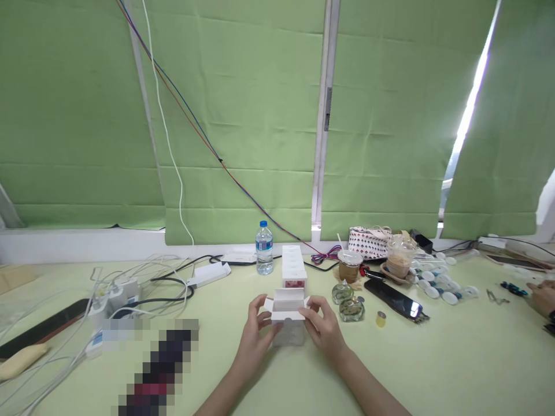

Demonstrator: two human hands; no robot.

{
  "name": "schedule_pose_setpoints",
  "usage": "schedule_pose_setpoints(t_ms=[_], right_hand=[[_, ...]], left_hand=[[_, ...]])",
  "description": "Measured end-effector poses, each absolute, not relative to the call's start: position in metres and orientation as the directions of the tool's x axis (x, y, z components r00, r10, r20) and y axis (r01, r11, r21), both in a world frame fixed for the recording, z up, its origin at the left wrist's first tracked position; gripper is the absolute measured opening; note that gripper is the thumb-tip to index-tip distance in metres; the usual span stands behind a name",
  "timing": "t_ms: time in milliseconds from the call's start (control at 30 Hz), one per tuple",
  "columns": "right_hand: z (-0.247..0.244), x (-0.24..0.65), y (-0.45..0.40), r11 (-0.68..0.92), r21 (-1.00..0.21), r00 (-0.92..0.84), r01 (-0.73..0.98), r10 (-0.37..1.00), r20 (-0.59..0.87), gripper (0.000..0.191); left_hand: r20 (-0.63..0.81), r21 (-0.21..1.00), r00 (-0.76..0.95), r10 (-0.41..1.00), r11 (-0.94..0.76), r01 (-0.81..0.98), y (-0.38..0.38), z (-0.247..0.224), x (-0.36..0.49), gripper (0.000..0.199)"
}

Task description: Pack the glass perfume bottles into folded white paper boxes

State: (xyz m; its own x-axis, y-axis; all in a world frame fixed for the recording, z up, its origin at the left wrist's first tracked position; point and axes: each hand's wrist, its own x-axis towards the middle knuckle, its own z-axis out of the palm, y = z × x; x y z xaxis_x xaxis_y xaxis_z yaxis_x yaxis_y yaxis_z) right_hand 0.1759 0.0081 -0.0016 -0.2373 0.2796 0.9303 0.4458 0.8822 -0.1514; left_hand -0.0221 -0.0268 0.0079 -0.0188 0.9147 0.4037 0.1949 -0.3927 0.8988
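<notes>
On the counter (451,370), the open white box (288,335) is held upright between the two hands, its top flaps spread and its interior exposed. The left side of the open white box is gripped by the left hand (256,335), with the thumb laid across its front. The right side and the edge of its front flap are pinched by the right hand (324,332).

Directly behind the open white box, a row of white boxes (293,259) is lined up, and a water bottle (264,254) is stood behind it to the left. Two glass bottles (351,310) are placed to its right, with a small yellow cap (380,319) beyond them. Farther right and behind it, a black phone (392,297) and a lidded cup (349,268) are seen. Well to its left, white power strips (117,296) are surrounded by tangled cables (151,271). Far to its right, another person's hand (543,296) is partly shown at the edge of the view.
</notes>
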Motion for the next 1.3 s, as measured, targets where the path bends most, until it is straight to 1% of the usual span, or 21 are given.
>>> schedule_pose_setpoints(t_ms=[67,233,300,367,433,533,600,667,767,867,1000,1167,1300], right_hand=[[-0.001,0.176,0.008,0.883,-0.172,-0.234,0.438,0.297,0.926,0.031],[0.001,0.176,0.007,0.875,-0.239,-0.218,0.420,0.353,0.910,0.028],[0.001,0.175,0.006,0.873,-0.262,-0.212,0.411,0.371,0.904,0.026],[0.001,0.174,0.006,0.873,-0.280,-0.207,0.399,0.384,0.900,0.024],[0.000,0.174,0.006,0.875,-0.296,-0.201,0.383,0.392,0.898,0.020],[0.001,0.173,0.006,0.878,-0.326,-0.184,0.351,0.406,0.895,0.016],[0.003,0.172,0.004,0.869,-0.366,-0.155,0.333,0.434,0.888,0.020],[0.006,0.171,0.003,0.843,-0.429,-0.106,0.323,0.483,0.869,0.026],[0.011,0.170,0.001,0.798,-0.518,-0.044,0.307,0.556,0.830,0.030],[0.015,0.170,0.001,0.777,-0.564,-0.027,0.280,0.594,0.804,0.031],[0.013,0.171,0.001,0.776,-0.584,-0.026,0.237,0.606,0.795,0.035],[0.007,0.173,0.003,0.806,-0.562,-0.044,0.187,0.578,0.815,0.038],[0.006,0.176,0.003,0.814,-0.555,-0.061,0.170,0.571,0.819,0.035]], left_hand=[[0.392,0.907,-0.049,0.919,-0.377,0.185,-0.026,0.007,-0.021,0.053],[0.363,0.920,-0.040,0.931,-0.352,0.174,-0.026,0.005,-0.020,0.048],[0.379,0.913,-0.050,0.924,-0.365,0.184,-0.025,0.003,-0.020,0.049],[0.425,0.890,-0.058,0.903,-0.405,0.210,-0.025,0.000,-0.022,0.049],[0.488,0.848,-0.020,0.873,-0.468,0.247,-0.025,-0.002,-0.024,0.044],[0.531,0.781,0.087,0.843,-0.527,0.335,-0.028,-0.001,-0.025,0.028],[0.515,0.760,0.120,0.849,-0.517,0.394,-0.030,0.002,-0.025,0.023],[0.501,0.753,0.135,0.855,-0.507,0.420,-0.032,0.006,-0.023,0.023],[0.533,0.732,0.149,0.833,-0.543,0.412,-0.033,0.010,-0.020,0.026],[0.558,0.717,0.163,0.813,-0.572,0.398,-0.033,0.011,-0.019,0.027],[0.543,0.747,0.137,0.828,-0.551,0.372,-0.032,0.009,-0.019,0.025],[0.495,0.818,0.073,0.866,-0.493,0.296,-0.031,0.007,-0.019,0.027],[0.481,0.829,0.065,0.874,-0.478,0.290,-0.031,0.005,-0.018,0.033]])
